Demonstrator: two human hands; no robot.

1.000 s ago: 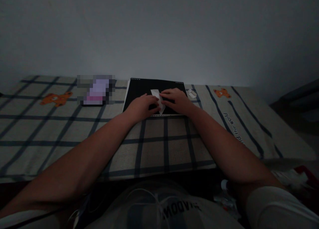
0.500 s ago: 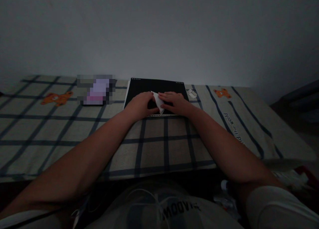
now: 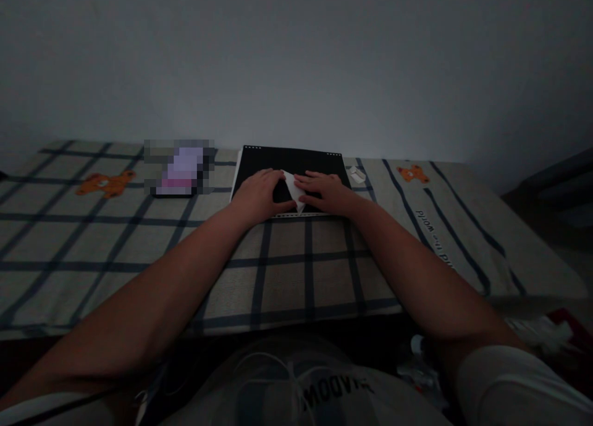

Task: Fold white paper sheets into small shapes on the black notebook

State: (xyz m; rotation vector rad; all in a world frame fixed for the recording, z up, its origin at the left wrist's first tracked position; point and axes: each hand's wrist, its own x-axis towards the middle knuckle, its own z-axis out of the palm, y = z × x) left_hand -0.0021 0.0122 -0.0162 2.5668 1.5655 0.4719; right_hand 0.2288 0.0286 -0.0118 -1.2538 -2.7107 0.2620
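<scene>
A small piece of folded white paper (image 3: 293, 188) lies slantwise on a black board with punched holes along its edges (image 3: 273, 157). My left hand (image 3: 260, 194) holds the paper's left side, index finger at the upper corner and thumb near the lower end. From the other side, my right hand (image 3: 328, 191) grips it, its fingers bent over the right edge and its thumb pressing lower down. Both hands rest on the board. Part of the paper is hidden under the right fingers.
A phone with a blurred-out lilac screen (image 3: 180, 170) lies left of the board on the checked tablecloth (image 3: 287, 284). Just right of the board sits a small whitish folded piece (image 3: 356, 175). The wall (image 3: 296, 62) rises behind the table. A clear bottle (image 3: 419, 364) is below the front edge.
Almost nothing differs. The fingers of my left hand have shifted very slightly at the paper's upper corner; the paper and my right hand stay in place.
</scene>
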